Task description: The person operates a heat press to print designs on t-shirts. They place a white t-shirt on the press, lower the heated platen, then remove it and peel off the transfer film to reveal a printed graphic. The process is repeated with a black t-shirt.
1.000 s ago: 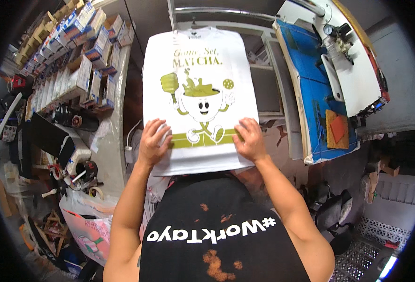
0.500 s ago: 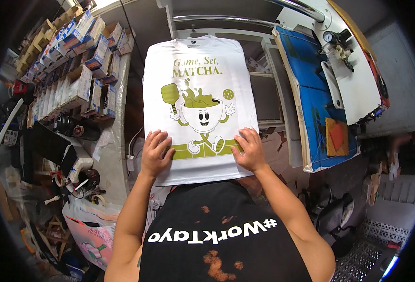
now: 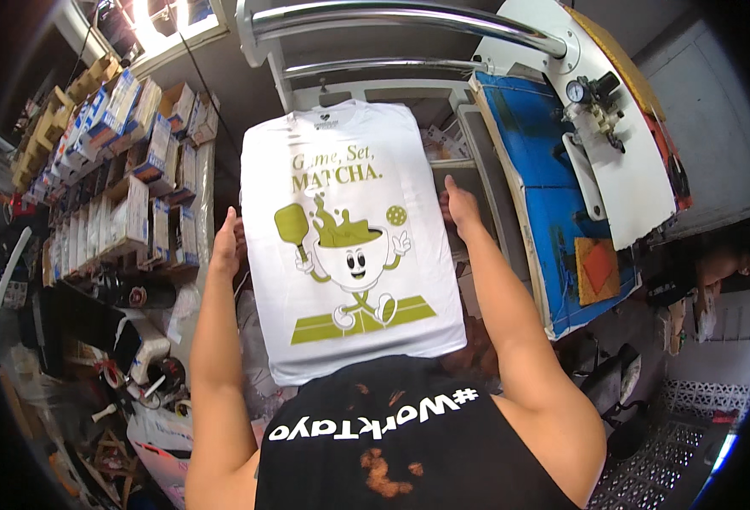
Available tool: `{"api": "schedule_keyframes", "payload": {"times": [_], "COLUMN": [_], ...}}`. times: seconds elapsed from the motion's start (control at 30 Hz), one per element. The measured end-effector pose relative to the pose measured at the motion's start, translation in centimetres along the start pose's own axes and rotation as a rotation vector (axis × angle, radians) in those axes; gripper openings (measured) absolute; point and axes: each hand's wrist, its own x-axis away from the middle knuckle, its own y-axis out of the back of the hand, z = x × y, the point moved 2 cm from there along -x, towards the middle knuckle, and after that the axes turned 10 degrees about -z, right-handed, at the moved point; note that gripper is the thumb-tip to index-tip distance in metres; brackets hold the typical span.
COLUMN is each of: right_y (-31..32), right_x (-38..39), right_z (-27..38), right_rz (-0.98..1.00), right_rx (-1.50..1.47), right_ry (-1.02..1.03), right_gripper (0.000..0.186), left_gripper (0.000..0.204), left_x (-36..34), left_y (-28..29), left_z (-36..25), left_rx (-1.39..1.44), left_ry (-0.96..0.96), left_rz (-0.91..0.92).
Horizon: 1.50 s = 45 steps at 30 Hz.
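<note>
A white T-shirt lies spread out flat before me, its collar at the far end. Its front bears a green and white print of a smiling cup character with a paddle and ball. My left hand is beside the shirt's left edge, thumb raised and fingers partly hidden, apparently holding nothing. At the right edge is my right hand, palm turned inward and thumb up, also with nothing visible in it. Whether either hand touches the cloth, I cannot tell.
Metal bars cross beyond the shirt. To the right stand a blue panel with an orange pad and a white machine plate with a pressure gauge. Several small boxes are stacked at the left.
Both hands have left the printed lower front and moved outward and farther away, to the shirt's two sides. The view has shifted, so the shirt sits lower and more tilted.
</note>
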Motion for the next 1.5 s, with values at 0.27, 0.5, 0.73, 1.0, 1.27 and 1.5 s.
{"api": "schedule_keyframes", "payload": {"times": [0.27,0.5,0.73,1.0,1.27,1.5], "right_y": [-4.0,-3.5,-2.9,-2.2,-2.7,-2.1], "right_x": [-5.6,-10.0,-10.0,-9.6,-8.7,-9.9], "right_z": [3.7,3.5,4.6,5.7,6.6,6.5], "right_rz": [0.472,0.245,0.207,0.176,0.144,0.197], "right_rx": [-0.863,-1.18,-1.123,-1.056,-1.02,-0.975], "right_ry": [-0.164,-0.288,-0.273,-0.237,-0.242,-0.185], "right_gripper": [0.049,0.038,0.035,0.031,0.031,0.032], "left_gripper": [0.083,0.042,0.031,0.034,0.032,0.036], "left_x": [-5.5,-8.1,-8.0,-6.4,-6.5,-6.3], "left_y": [-3.2,-1.2,-0.2,-0.7,0.7,0.6], "left_z": [-3.3,-4.8,-5.4,-6.8,-6.8,-7.6], "left_rx": [0.637,0.802,0.911,0.907,0.903,0.809], "left_ry": [-0.054,-0.151,-0.157,-0.196,-0.237,-0.214], "left_rz": [0.167,-0.199,-0.246,-0.152,-0.175,-0.168]}}
